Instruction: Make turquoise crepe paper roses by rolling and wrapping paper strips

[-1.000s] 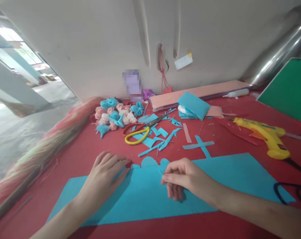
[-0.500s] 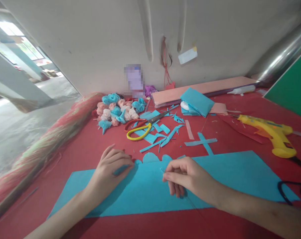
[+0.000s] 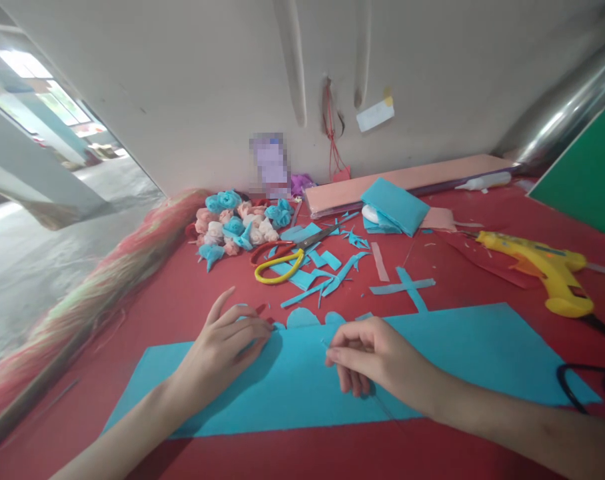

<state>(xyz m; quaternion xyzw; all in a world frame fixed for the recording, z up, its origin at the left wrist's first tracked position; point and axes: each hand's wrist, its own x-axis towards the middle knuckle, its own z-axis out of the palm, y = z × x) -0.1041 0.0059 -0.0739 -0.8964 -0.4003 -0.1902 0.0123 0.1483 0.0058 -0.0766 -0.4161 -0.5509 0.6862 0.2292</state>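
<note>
A long blue paper sheet [image 3: 292,387] lies across the red table. My left hand [image 3: 227,337] is over the sheet's upper edge, left of the middle, its thumb and index tip close together by a small blue piece and its other fingers spread. To the right, my right hand [image 3: 365,353] rests over the sheet, thumb and index pinching a thin wire [image 3: 385,407] whose tip pokes out at the left. Rounded blue paper pieces [image 3: 302,317] show along the sheet's upper edge between the hands.
Scissors [image 3: 287,263] lie among blue scraps [image 3: 332,260] beyond the sheet. Paper roses [image 3: 232,227] are heaped at back left. Folded blue paper [image 3: 397,205], a yellow glue gun [image 3: 547,267] and a white bottle [image 3: 487,181] are at right. A black cable [image 3: 577,387] crosses the sheet's right end.
The fingers of my left hand have shifted slightly, with one finger lifted and the thumb nearer the index tip. My right hand stays almost in place.
</note>
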